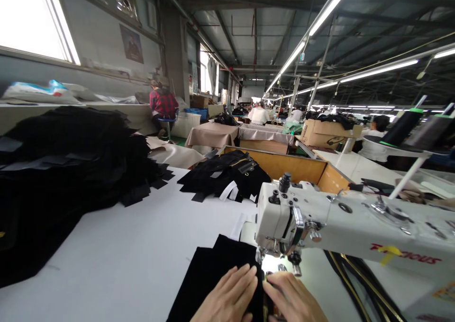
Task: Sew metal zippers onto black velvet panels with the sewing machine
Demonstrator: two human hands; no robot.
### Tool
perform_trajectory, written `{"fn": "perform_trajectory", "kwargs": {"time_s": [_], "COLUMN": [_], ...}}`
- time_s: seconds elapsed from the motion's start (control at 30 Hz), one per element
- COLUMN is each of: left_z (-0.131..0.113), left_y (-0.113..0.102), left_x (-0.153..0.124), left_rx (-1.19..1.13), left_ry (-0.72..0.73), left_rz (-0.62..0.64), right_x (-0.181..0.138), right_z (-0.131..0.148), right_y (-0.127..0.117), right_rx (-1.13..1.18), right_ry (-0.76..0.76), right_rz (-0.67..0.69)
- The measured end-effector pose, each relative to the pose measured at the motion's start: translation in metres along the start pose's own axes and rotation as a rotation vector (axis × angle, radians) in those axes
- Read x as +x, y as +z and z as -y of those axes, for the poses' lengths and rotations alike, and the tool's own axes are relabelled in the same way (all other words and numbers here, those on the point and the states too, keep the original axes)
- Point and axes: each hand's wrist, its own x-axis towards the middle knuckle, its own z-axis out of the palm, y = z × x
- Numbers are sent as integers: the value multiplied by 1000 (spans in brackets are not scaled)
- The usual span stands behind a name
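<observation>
At far left a large heap of black cut pieces (64, 170) covers the near-left part of the white table (142, 237). A smaller stack of black pieces (227, 175) with white labels lies further back, towards the middle.

At the near edge, the black fabric panel (213, 270) lies flat on the table and reaches under the head of the white sewing machine (320, 222). The left hand (229, 296) rests palm-down on it, fingers straight and close together, clasping nothing. The right hand (293, 300) lies just beside it, also flat with fingers extended, its tips near the presser foot. A thin gold line shows between the two hands, possibly zip teeth.

The panel looks soft, light and limp, likely to crease or slide on the smooth table, so spread fingers pressing down either side of the seam line probably control it better than a pinch at an edge.

Right of the hands, black tape with gold edging (355, 279) trails across the table under the machine arm.
</observation>
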Motion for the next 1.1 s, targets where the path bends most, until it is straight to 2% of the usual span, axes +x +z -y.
{"fn": "perform_trajectory", "kwargs": {"time_s": [0.13, 0.43, 0.67, 0.87, 1.1], "left_z": [1, 2, 0, -6, 4], "left_y": [3, -14, -22, -31, -17], "left_x": [-1, 8, 10, 8, 12], "left_rx": [-17, -77, -4, 11, -93], "left_ry": [-1, -2, 14, 5, 17], "left_rz": [1, -8, 91, -16, 149], "right_x": [0, -2, -2, -1, -2], "right_z": [1, 0, -1, 1, 0], "right_y": [0, 0, 1, -2, -2], "right_rx": [-7, 21, 24, 24, 46], "right_ry": [16, 25, 32, 27, 38], "right_rz": [4, 38, 67, 58, 25]}}
